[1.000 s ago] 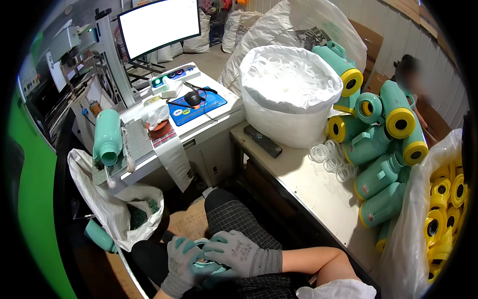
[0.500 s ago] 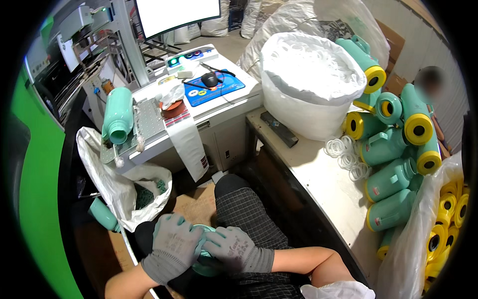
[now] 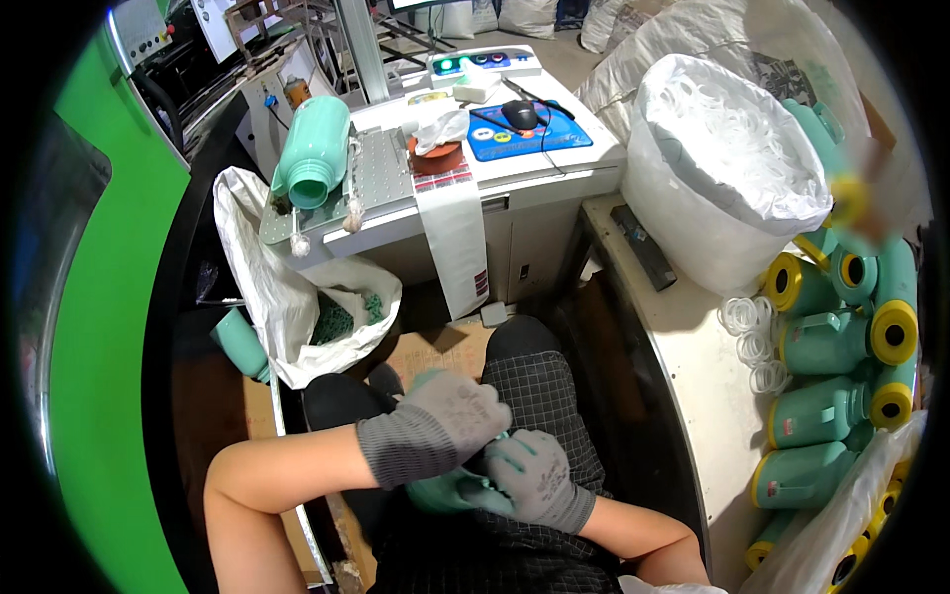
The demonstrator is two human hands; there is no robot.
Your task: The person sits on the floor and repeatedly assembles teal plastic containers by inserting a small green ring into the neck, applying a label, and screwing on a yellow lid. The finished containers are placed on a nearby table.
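A teal plastic jug shell [image 3: 435,493] lies across my lap, largely covered by my hands and forearm. My left hand [image 3: 460,411], in a grey glove, reaches over it with curled fingers. Its fingertips meet the jug near my other hand, and the exact spot they grip is hidden. My right hand [image 3: 534,475], gloved alike, is closed around the jug's right end. Left of my knees, a white sack [image 3: 267,317] holds green scraps [image 3: 341,319]. Another teal jug [image 3: 240,345] lies beside that sack.
A teal jug shell [image 3: 315,148] lies on the perforated plate of the white workstation [image 3: 554,183] ahead. On the right bench [image 3: 643,342] stand a big bag of white rings [image 3: 727,188], loose rings [image 3: 752,332] and several teal jugs [image 3: 821,411] with yellow bases. Green machinery [image 3: 129,247] is at left.
My head view has turned left, so the surroundings sit further right. My left hand has moved across the jug toward my right hand, and the jug now lies more sideways.
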